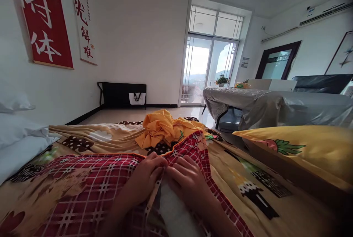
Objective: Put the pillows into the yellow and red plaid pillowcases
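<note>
**Two grips meet at the edge of the red plaid cover (110, 178)**

The red plaid cover lies in front of us, spread over a patterned blanket (228, 163), its raised far corner standing just beyond our knuckles. Our left hand (145, 174) has its grip closed, thumb and fingers pinching the cover's orange-trimmed edge. Our right hand (190, 176) is just beside it, its grip closed too, fingers curled over the same edge. Below our fingers the edges part, and white padding (173, 205) shows in the gap, partly hidden by our right forearm.

Just past the cover, we see a crumpled orange cloth (158, 126) on the blanket. To our right, a yellow printed cushion (328, 148) rests over a brown box (298, 171); to our left is a white pillow (22, 141). Well apart from our hands, a plastic-draped tabletop (311, 101) carries a potted plant (222, 79) and a white box (271, 84).
</note>
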Demonstrator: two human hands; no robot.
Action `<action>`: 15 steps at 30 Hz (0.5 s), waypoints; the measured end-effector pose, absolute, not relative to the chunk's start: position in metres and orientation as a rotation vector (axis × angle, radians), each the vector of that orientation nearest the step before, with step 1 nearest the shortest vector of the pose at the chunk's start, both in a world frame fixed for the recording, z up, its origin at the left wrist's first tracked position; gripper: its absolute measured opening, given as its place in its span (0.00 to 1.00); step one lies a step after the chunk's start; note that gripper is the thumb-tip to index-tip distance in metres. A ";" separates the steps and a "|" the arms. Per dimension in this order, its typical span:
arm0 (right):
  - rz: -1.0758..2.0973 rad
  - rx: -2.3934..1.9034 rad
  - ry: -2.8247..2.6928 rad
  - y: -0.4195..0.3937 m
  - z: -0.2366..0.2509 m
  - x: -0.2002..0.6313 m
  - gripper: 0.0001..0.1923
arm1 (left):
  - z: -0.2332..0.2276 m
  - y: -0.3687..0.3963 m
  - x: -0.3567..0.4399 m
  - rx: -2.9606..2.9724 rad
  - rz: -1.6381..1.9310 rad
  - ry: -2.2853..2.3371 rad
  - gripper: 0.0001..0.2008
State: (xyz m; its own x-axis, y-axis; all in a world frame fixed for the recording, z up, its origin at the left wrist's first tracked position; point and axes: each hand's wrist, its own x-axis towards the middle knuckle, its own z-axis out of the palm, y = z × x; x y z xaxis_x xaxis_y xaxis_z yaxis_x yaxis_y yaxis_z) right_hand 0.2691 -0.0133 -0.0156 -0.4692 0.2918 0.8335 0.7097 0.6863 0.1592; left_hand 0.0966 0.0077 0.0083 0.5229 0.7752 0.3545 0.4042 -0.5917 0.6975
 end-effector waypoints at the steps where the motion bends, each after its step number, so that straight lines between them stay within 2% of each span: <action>1: -0.630 -0.764 -2.057 -0.013 -0.016 0.269 0.10 | 0.008 0.008 0.097 2.213 0.905 0.959 0.11; 10: -0.582 -0.767 -2.054 -0.011 -0.015 0.270 0.10 | -0.002 0.012 0.104 2.144 1.032 0.980 0.11; 15: -0.493 -0.719 -1.970 -0.021 -0.009 0.265 0.11 | -0.003 0.026 0.098 1.860 1.249 1.056 0.11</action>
State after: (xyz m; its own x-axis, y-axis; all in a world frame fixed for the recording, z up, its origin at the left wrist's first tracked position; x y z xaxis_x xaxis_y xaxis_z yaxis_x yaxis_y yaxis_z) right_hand 0.2648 -0.0207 -0.0089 -0.3785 0.2825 0.8814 0.6645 0.7458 0.0463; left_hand 0.0983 0.0260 -0.0035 0.2205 0.8832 0.4139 0.2609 -0.4623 0.8475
